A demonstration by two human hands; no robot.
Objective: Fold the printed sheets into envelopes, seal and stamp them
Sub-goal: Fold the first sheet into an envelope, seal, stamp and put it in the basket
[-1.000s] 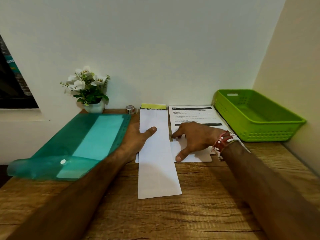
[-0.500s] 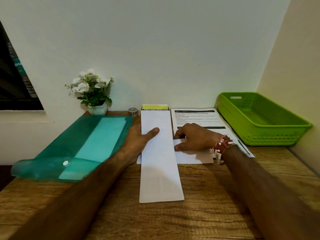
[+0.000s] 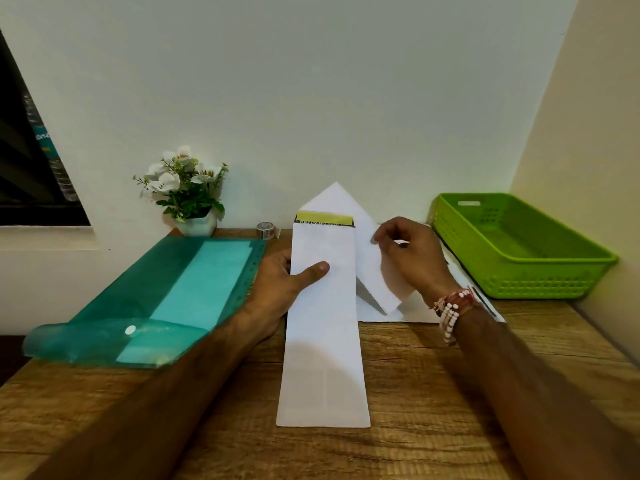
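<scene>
The long white sheet (image 3: 323, 341) lies flat on the tabletop (image 3: 433, 393), running from 6 to 12 o'clock. My left hand (image 3: 280, 285) holds its left edge, thumb on top. At 2 o'clock my right hand (image 3: 408, 258) holds a white envelope (image 3: 367, 271) tilted up, its triangular flap open toward 12.

Left grip (image 3: 284, 284), right grip (image 3: 414, 261) in pinch.
</scene>
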